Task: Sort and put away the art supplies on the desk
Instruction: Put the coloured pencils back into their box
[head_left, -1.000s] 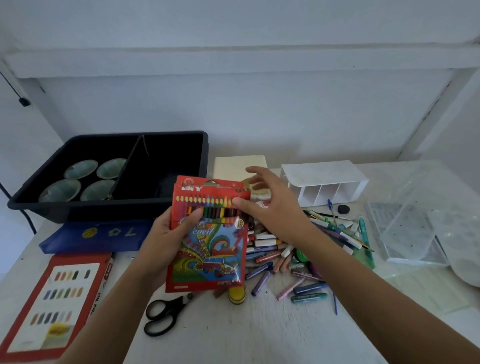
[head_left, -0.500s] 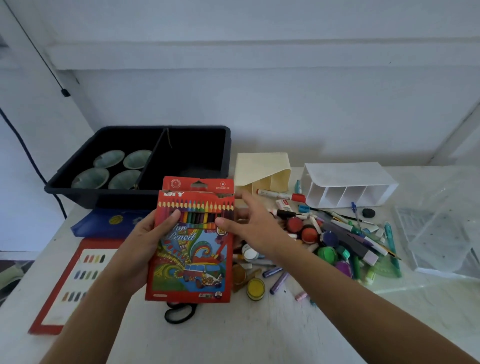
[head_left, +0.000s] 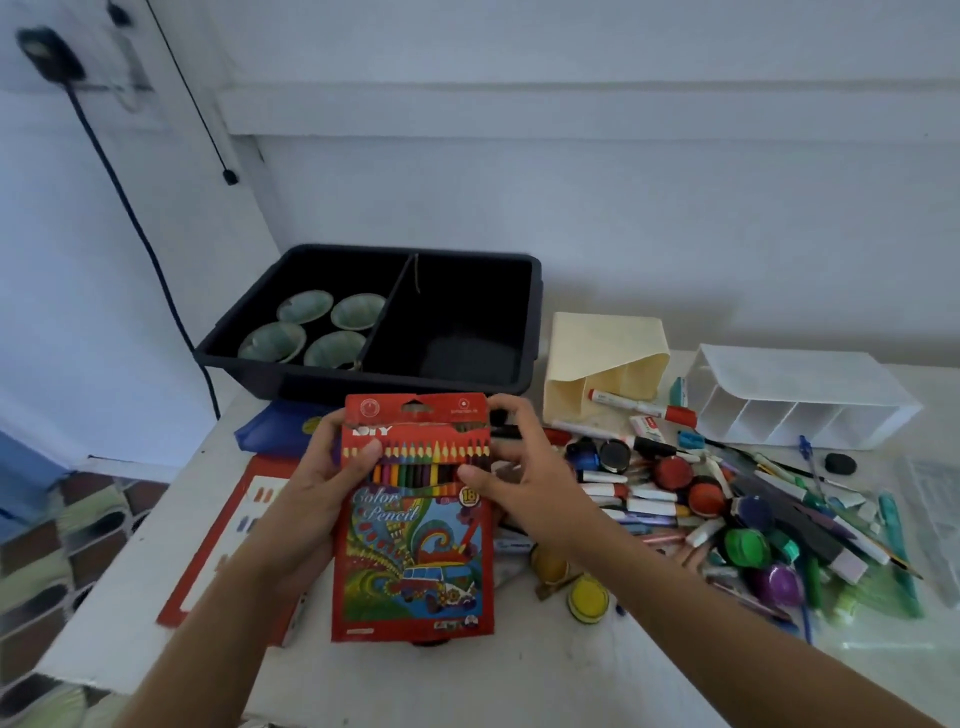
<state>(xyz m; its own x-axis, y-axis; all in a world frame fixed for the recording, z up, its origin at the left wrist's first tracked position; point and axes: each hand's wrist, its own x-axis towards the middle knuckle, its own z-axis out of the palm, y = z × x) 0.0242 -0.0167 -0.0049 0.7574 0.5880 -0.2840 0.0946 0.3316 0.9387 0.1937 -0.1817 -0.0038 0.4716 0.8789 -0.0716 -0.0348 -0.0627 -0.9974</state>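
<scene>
A red box of colour pencils is held upright above the desk, in front of the black bin. My left hand grips its left edge, thumb across the pencil window. My right hand pinches its upper right corner, fingers at the top flap. A heap of loose markers, crayons and small paint pots lies to the right on the desk. A round yellow pot sits near the box's lower right corner.
A black two-part bin at the back holds several green bowls on its left side. A cream holder and a white divided organiser lie tipped over. A red oil pastel box and blue pouch lie left.
The view has swung left. The pencil box stays in both hands; my right hand has shifted up to its top right corner.
</scene>
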